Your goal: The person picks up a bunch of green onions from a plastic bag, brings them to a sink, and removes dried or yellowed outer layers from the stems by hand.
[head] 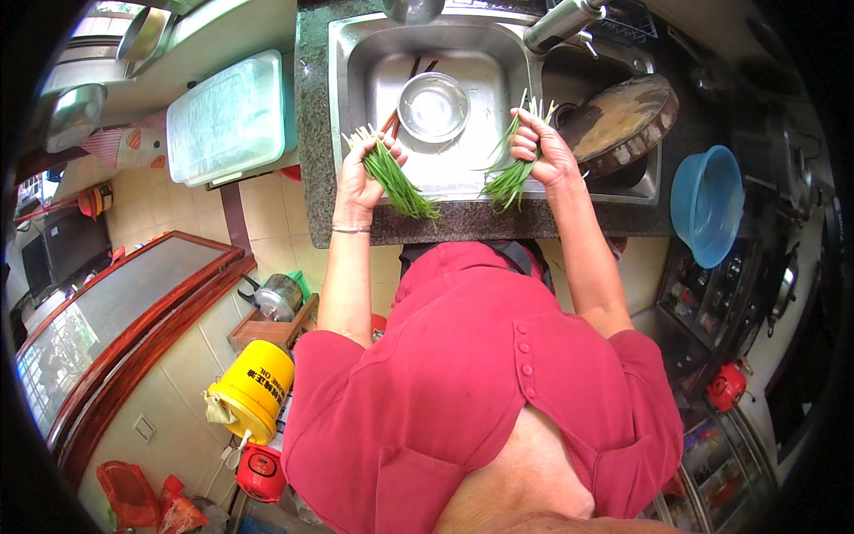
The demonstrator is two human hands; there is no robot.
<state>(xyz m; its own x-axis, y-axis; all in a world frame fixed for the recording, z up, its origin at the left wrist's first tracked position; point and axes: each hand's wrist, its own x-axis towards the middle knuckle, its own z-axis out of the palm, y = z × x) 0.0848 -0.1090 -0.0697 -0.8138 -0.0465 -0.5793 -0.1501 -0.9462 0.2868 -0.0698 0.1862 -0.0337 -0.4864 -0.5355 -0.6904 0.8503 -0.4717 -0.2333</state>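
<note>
My left hand [363, 177] grips a bunch of green chives [399, 180] above the near left part of the sink, pale cut ends up and green tips hanging toward the counter edge. A second, looser bunch of chives [508, 180] is in my right hand [544, 147], its white ends sticking up past the fingers. Between the hands, a round metal bowl [434, 108] sits in the left basin of the stainless steel sink [490, 73]. Reddish-brown chopsticks [392, 123] lie partly hidden under the bowl.
A round wooden chopping block [624, 123] leans over the right basin, below the faucet [564, 25]. At the counter's right stands a blue plastic basin [707, 205]. A lidded plastic box [227, 120] is at the left. The granite counter edge [467, 223] runs before me.
</note>
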